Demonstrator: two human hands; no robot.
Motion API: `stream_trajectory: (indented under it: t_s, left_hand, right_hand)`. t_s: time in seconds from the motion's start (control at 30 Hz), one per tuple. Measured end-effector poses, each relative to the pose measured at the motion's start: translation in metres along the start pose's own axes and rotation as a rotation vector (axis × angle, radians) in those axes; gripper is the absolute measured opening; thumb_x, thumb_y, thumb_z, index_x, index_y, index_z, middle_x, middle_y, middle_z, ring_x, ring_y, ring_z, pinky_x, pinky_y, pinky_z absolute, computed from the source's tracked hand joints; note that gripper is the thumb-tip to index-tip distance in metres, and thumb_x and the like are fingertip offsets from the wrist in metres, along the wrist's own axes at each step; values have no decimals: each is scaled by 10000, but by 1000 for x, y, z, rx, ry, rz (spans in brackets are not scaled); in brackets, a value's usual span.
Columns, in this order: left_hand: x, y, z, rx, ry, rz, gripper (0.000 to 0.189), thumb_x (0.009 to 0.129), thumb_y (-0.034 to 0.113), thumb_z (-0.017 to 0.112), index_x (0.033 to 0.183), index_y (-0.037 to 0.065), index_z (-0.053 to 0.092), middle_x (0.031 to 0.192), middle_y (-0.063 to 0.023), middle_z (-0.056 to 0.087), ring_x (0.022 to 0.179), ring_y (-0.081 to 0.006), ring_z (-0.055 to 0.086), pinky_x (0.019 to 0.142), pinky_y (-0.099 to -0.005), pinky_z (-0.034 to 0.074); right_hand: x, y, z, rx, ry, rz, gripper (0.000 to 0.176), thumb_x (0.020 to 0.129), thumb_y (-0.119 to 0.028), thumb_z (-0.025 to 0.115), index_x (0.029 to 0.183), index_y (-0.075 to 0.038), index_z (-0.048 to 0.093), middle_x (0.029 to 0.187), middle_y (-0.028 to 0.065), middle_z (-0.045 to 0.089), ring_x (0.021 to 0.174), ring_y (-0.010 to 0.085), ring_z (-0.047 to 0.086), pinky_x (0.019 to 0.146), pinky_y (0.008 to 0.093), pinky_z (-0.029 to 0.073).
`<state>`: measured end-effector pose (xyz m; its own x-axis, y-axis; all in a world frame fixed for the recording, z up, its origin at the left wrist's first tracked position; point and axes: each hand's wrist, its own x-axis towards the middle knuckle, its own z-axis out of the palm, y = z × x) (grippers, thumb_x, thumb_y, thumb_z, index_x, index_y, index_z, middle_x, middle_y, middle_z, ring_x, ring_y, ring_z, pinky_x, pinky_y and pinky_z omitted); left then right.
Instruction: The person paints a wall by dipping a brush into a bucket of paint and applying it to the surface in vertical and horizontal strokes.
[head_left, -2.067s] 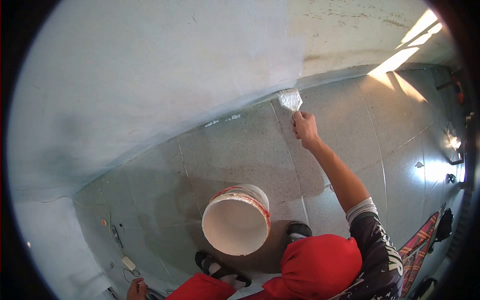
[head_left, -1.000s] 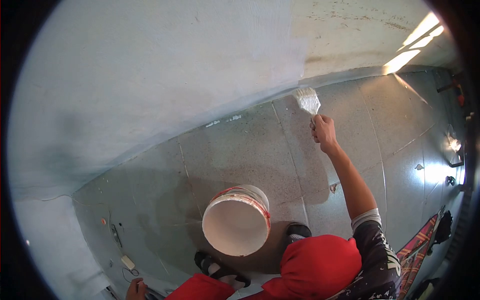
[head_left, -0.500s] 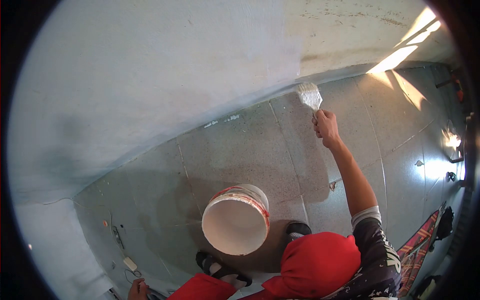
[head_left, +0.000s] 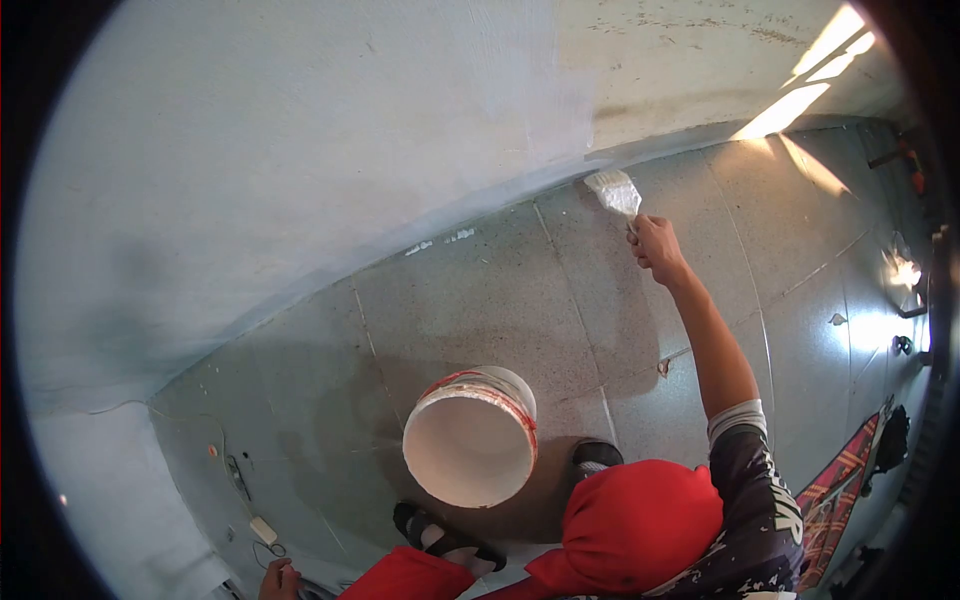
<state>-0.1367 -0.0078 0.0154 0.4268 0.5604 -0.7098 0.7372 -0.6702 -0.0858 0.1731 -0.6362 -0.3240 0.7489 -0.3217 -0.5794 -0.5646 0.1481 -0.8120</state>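
Clasping a paintbrush, right hand; sleeve lettering seems unreadable.

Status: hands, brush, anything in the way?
Right hand shut on brush, bristles at wall base. Left hand at frame edge, grip unclear. Bucket stands apart, nothing blocking.

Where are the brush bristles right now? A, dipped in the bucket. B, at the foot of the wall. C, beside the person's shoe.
B: the right hand holds the brush with its bristles at the foot of the wall, well away from the bucket.
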Motion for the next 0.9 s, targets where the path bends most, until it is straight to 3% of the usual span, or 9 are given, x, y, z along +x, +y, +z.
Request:
stream_trajectory:
  t_s: [0.1, 0.17, 0.33, 0.53, 0.6, 0.73, 0.8, 0.87, 0.9]
  left_hand:
    - [5, -7, 2, -31, 9, 18, 672, 1011, 513, 442, 1448, 3, 406, 1232, -181, 642, 1059, -285, 633, 913, -389, 475]
    - [10, -13, 1, 97, 31, 17, 664, 1013, 503, 440, 1444, -1, 408, 1233, -185, 640, 1061, -283, 635, 919, -387, 473]
    - [3, -2, 0, 9, 16, 17, 633, 1019, 476, 440, 1431, -4, 420, 1230, -190, 639, 1069, -290, 639, 928, -385, 473]
    - [2, 3, 0, 58, 17, 32, 591, 1027, 446, 443, 1414, -1, 443, 1228, -189, 641, 1056, -289, 646, 918, -384, 479]
    - [3, 0, 0, 41, 19, 21, 583, 1028, 442, 443, 1414, 4, 446, 1229, -188, 641, 1064, -290, 643, 917, -385, 480]
    - [3, -12, 0, 34, 25, 66, 554, 1031, 435, 438, 1401, 24, 469, 1241, -172, 640, 1086, -285, 631, 920, -384, 478]
    - [-4, -3, 2, 33, 41, 48, 540, 1033, 429, 436, 1395, 31, 477, 1242, -167, 640, 1086, -283, 629, 917, -383, 480]
    - [-16, 1, 6, 189, 62, 205, 531, 1033, 422, 435, 1399, 40, 480, 1284, -173, 619, 1058, -299, 635, 910, -401, 481]
    - [-25, 6, 5, 172, 64, 186, 531, 1033, 422, 435, 1399, 40, 480, 1284, -173, 619, 1058, -299, 635, 910, -401, 481]
  right_hand:
    - [19, 6, 0, -117, -16, 29, 174, 922, -205, 482, 832, -69, 544, 683, -15, 488, 498, 60, 395, 399, 247, 293]
    - [30, 1, 3, -108, -17, 3, 170, 921, -204, 483, 832, -71, 544, 682, -12, 491, 497, 62, 396, 398, 248, 291]
    - [17, -5, -3, 33, -15, -58, 215, 902, -210, 515, 767, -47, 552, 664, -1, 501, 496, 87, 413, 406, 272, 302]
    - [26, -4, -8, -118, -18, 23, 200, 898, -214, 521, 788, -51, 557, 666, -14, 492, 505, 74, 411, 408, 259, 299]
    - [34, -5, -3, -48, -3, -74, 194, 907, -214, 515, 808, -55, 562, 668, -24, 486, 510, 63, 408, 411, 251, 296]
    - [13, 0, -12, 31, -26, -70, 196, 926, -223, 503, 840, -60, 570, 680, -27, 490, 517, 56, 409, 419, 245, 298]
    - [-9, -2, -20, -33, -50, -33, 206, 953, -244, 495, 878, -72, 578, 692, -33, 500, 526, 47, 408, 429, 237, 305]
    - [-43, -22, -24, -218, -69, -117, 230, 966, -276, 498, 865, -83, 572, 691, -40, 500, 542, 40, 414, 442, 224, 309]
    - [-58, -37, -24, -276, -98, -145, 238, 974, -282, 501, 866, -83, 574, 688, -40, 497, 545, 38, 412, 447, 222, 310]
